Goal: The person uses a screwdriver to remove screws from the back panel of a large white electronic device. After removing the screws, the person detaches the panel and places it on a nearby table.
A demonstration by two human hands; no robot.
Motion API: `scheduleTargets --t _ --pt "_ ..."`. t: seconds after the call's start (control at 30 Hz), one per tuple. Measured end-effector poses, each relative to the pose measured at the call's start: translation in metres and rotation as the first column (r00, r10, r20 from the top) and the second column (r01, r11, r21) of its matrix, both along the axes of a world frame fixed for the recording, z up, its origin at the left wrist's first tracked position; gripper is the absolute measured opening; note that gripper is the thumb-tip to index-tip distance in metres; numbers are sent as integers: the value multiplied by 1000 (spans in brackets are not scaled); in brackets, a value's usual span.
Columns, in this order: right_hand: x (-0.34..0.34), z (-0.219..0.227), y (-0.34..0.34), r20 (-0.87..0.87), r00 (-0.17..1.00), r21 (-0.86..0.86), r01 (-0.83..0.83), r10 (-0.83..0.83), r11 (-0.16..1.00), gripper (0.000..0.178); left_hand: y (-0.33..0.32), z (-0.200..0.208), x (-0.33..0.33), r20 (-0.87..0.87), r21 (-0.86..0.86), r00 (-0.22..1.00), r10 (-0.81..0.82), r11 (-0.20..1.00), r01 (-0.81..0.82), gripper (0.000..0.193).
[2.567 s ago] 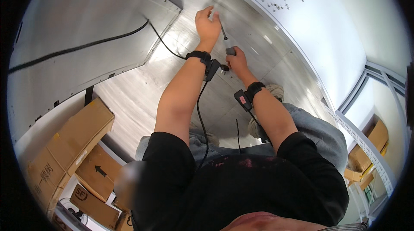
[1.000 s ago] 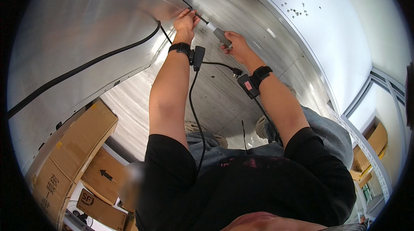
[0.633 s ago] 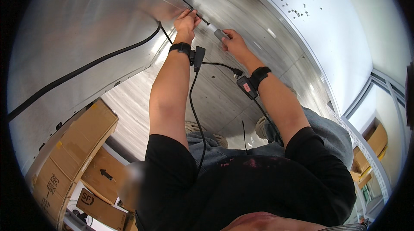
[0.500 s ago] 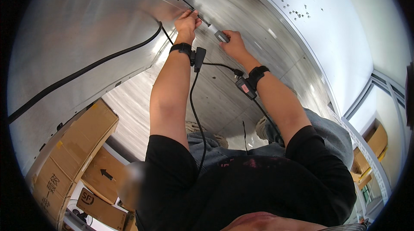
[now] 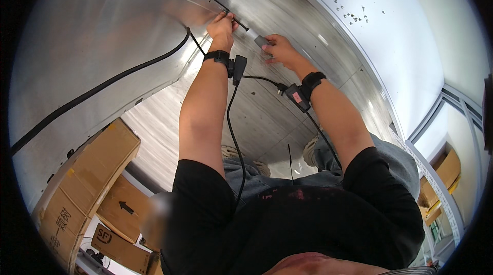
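The grip of the right hand (image 5: 282,52) is holding the grey handle of the screwdriver (image 5: 263,41) with partly curled fingers, not a full fist. The screwdriver is lying ahead and to the left of that hand, its long axis slanting from the handle forward-left toward the edge of the metal panel (image 5: 128,23). The left hand (image 5: 221,28) is sitting nearer the tip, fingers bent beside the dark shaft; whether they are pinching anything, I cannot tell.
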State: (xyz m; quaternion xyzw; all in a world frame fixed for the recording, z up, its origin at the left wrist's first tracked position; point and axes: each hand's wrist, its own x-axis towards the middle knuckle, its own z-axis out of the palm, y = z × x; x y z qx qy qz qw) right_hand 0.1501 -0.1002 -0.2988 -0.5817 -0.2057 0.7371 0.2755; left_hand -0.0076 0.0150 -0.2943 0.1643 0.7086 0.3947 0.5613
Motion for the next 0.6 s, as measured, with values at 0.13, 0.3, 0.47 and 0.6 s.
scheduleTargets --t 0.13,0.3,0.47,0.6 --pt "-7 -13 4 560 808 219 -356 182 908 53 1 1 0 6 -10 1000 -23 1000 23 34" --pt "-17 -13 -1 590 797 229 -316 127 921 53 2 0 0 -31 -16 999 -25 1000 24 32" --pt "-2 14 6 -129 989 -181 45 -69 982 50 2 4 2 -53 -18 999 -9 1000 8 32" --pt "-9 -2 3 170 981 72 -110 96 991 54 1 3 6 -52 5 999 17 1000 -16 34"
